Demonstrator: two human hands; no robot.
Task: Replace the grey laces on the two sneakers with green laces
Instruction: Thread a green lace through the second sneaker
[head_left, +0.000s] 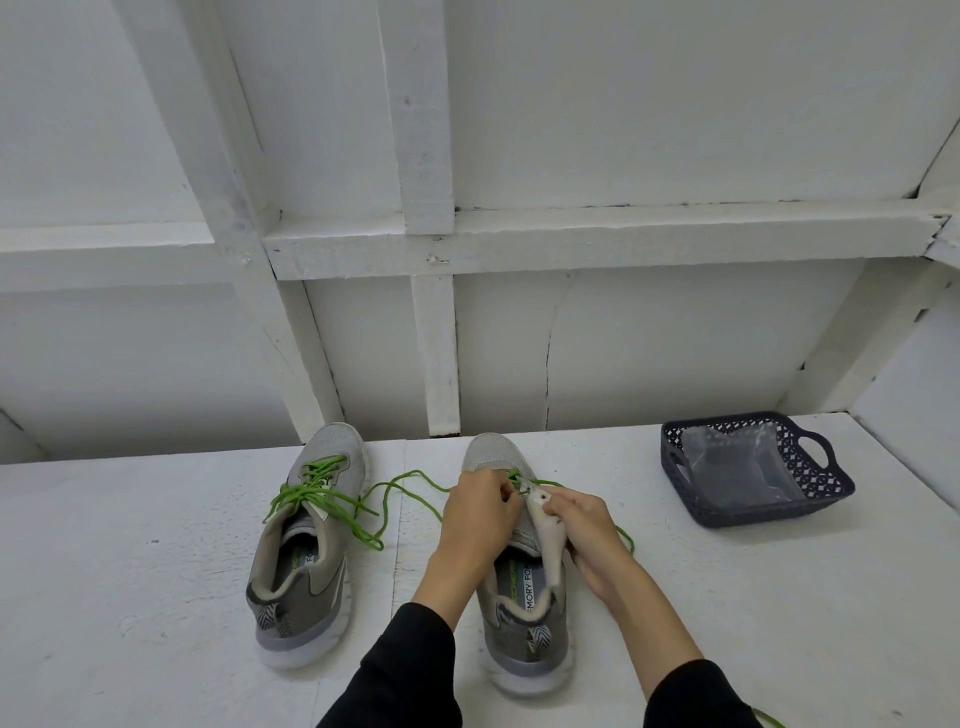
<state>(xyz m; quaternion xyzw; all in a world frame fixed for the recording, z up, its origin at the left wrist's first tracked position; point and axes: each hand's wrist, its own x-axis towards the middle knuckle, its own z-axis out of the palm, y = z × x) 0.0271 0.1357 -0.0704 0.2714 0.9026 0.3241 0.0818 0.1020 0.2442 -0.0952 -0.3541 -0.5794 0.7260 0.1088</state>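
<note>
Hiding the right sneaker's (519, 597) eyelets, left hand (480, 512) pinches green lace (415, 480), right hand (584, 525) grips its flap.

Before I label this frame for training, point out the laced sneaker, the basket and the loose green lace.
laced sneaker (311, 525): head view, heel opening.
basket (826, 452): head view, right handle.
loose green lace (410, 480): head view, tabletop loop.

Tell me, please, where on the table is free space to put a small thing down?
The table is bare between the right sneaker and the basket, and in front of the basket. It is also bare left of the left sneaker. Between the sneakers it is crowded: loose green laces lie there, and both hands work on the right sneaker.
</note>
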